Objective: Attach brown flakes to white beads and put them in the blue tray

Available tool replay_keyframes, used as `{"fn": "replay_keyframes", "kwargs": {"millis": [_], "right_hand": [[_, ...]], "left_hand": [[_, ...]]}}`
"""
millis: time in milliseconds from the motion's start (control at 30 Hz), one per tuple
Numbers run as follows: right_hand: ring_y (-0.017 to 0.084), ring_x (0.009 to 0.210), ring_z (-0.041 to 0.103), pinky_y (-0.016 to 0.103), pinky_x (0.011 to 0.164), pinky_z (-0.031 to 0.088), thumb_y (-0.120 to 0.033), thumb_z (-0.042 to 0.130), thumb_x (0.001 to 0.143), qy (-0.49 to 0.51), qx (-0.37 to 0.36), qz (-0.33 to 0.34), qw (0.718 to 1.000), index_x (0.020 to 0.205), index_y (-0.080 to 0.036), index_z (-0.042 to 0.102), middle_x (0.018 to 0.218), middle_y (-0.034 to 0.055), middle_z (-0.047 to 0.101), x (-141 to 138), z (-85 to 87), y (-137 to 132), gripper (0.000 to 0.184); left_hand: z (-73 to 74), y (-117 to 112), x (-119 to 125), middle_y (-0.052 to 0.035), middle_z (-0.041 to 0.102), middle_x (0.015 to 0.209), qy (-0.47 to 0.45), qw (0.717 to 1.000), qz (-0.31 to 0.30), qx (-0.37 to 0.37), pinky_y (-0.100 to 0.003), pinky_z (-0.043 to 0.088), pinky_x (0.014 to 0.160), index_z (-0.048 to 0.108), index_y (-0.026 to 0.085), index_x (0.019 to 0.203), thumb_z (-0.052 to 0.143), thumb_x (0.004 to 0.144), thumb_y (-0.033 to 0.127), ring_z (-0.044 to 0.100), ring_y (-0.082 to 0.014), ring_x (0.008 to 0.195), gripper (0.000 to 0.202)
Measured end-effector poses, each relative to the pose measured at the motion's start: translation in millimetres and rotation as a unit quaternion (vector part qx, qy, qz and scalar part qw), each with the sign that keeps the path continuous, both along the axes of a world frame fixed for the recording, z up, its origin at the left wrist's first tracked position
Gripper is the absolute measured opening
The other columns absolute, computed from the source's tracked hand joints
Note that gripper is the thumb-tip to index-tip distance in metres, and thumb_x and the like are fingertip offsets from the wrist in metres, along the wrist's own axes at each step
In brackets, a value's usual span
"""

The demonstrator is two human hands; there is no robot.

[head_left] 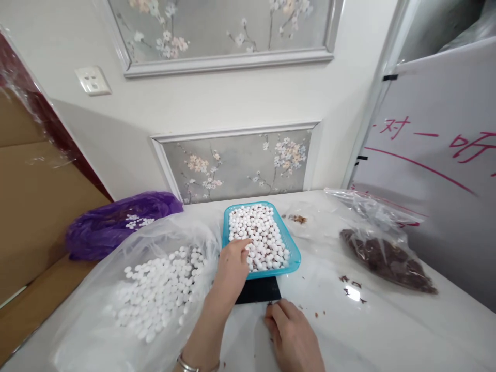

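Note:
My left hand (pixel 233 261) reaches over the near left part of a turquoise plastic basket (pixel 295 257). Its fingers are pinched together at the white balls (pixel 258 230) that fill the basket; whatever they hold is hidden. Reddish-brown bits show among these balls. Lower down, my right hand (pixel 292 333) rests on the white table with its thumb and fingers closed. A small dark brown piece (pixel 270 304) shows at its fingertips. Between the hands and the basket lies a flat black object (pixel 259 291), partly under the basket.
Left of the basket, a clear plastic bag (pixel 93 315) holds many white balls; a purple bag (pixel 96 232) with more lies behind. A clear bag of brown material (pixel 387 258) lies right. Brown bits (pixel 351 283) are scattered nearby. A cardboard box (pixel 34 201) stands left, the wall behind.

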State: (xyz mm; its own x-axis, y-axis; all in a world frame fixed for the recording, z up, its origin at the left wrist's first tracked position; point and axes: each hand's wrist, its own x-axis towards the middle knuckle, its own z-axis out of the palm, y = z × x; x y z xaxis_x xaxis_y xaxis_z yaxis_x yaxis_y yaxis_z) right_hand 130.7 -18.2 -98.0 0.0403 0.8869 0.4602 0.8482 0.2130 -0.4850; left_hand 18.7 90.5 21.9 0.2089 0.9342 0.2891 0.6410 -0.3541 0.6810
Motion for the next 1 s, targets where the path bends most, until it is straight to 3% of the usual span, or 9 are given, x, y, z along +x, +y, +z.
{"fn": "replay_keyframes", "kwargs": {"millis": [133,200,333,467,600,800,900,1000], "right_hand": [[0.02,0.068,0.052,0.03,0.062,0.033,-0.019,0.036,0.093,0.006,0.009,0.002,1.0,0.074,-0.022,0.052,0.073,0.0031,0.056,-1,-3.3,0,0.025],[0.02,0.067,0.052,0.031,0.062,0.033,-0.022,0.034,0.094,0.011,0.011,0.002,1.0,0.073,-0.022,0.052,0.073,0.0032,0.056,-1,-3.9,0,0.027],[0.02,0.067,0.053,0.031,0.062,0.036,-0.028,0.03,0.096,0.018,0.017,0.004,1.0,0.074,-0.022,0.052,0.073,0.0035,0.056,0,-4.0,0,0.032],[0.019,0.067,0.054,0.029,0.061,0.04,-0.031,0.024,0.097,0.037,0.016,0.003,0.999,0.075,-0.023,0.052,0.073,0.0033,0.055,1,-2.4,0,0.037],[0.018,0.068,0.056,0.028,0.064,0.044,-0.033,0.029,0.096,0.144,0.018,0.022,0.989,0.077,-0.023,0.054,0.076,0.0029,0.055,4,1.3,-1,0.032],[0.018,0.081,0.059,0.027,0.073,0.045,-0.037,0.041,0.091,0.249,0.008,0.032,0.968,0.077,-0.023,0.056,0.089,0.0041,0.059,13,7.1,-7,0.024],[0.016,0.07,0.059,0.024,0.069,0.046,-0.041,0.044,0.088,0.271,-0.038,0.02,0.962,0.082,-0.025,0.057,0.081,0.0007,0.062,17,10.4,-11,0.021],[0.016,0.067,0.06,0.023,0.069,0.047,-0.044,0.046,0.086,0.272,-0.045,0.01,0.961,0.08,-0.025,0.059,0.079,-0.0003,0.064,19,13.6,-13,0.023]], "left_hand": [[-1.9,-9,-3,-0.0079,0.073,0.075,0.08,0.996,-0.033,-0.009,-0.038,0.045,0.081,0.072,0.019,0.07,0.05,0.08,0.014,0.065,-0.0244,0.081,0.025],[-5.4,-5,4,-0.007,0.073,0.078,0.104,0.993,-0.052,-0.006,-0.036,0.045,0.081,0.072,0.02,0.072,0.05,0.08,0.015,0.065,-0.0232,0.082,0.024],[-7.9,11,19,-0.0082,0.071,0.103,0.114,0.99,-0.08,0.021,-0.033,0.043,0.089,0.071,0.019,0.093,0.048,0.081,0.013,0.062,-0.0217,0.099,0.027],[5.7,12,16,-0.0075,0.07,0.109,0.087,0.991,-0.077,0.061,-0.029,0.043,0.093,0.068,0.018,0.103,0.04,0.085,0.01,0.061,-0.0179,0.103,0.034],[30.5,-5,-16,-0.0056,0.069,0.111,0.062,0.994,-0.017,0.089,-0.031,0.044,0.091,0.066,0.019,0.106,0.037,0.088,0.017,0.061,-0.0189,0.103,0.034],[67.4,-39,-98,-0.003,0.072,0.107,0.092,0.983,0.145,0.071,-0.032,0.048,0.082,0.068,0.024,0.104,0.046,0.085,0.032,0.064,-0.0238,0.097,0.03],[72.3,-53,-132,-0.0022,0.073,0.105,0.131,0.969,0.206,0.024,-0.033,0.049,0.078,0.068,0.025,0.103,0.047,0.083,0.036,0.065,-0.025,0.094,0.031],[62.6,-63,-150,-0.0036,0.073,0.104,0.161,0.967,0.194,-0.03,-0.034,0.049,0.077,0.069,0.024,0.099,0.047,0.083,0.034,0.065,-0.0254,0.091,0.03]]}}
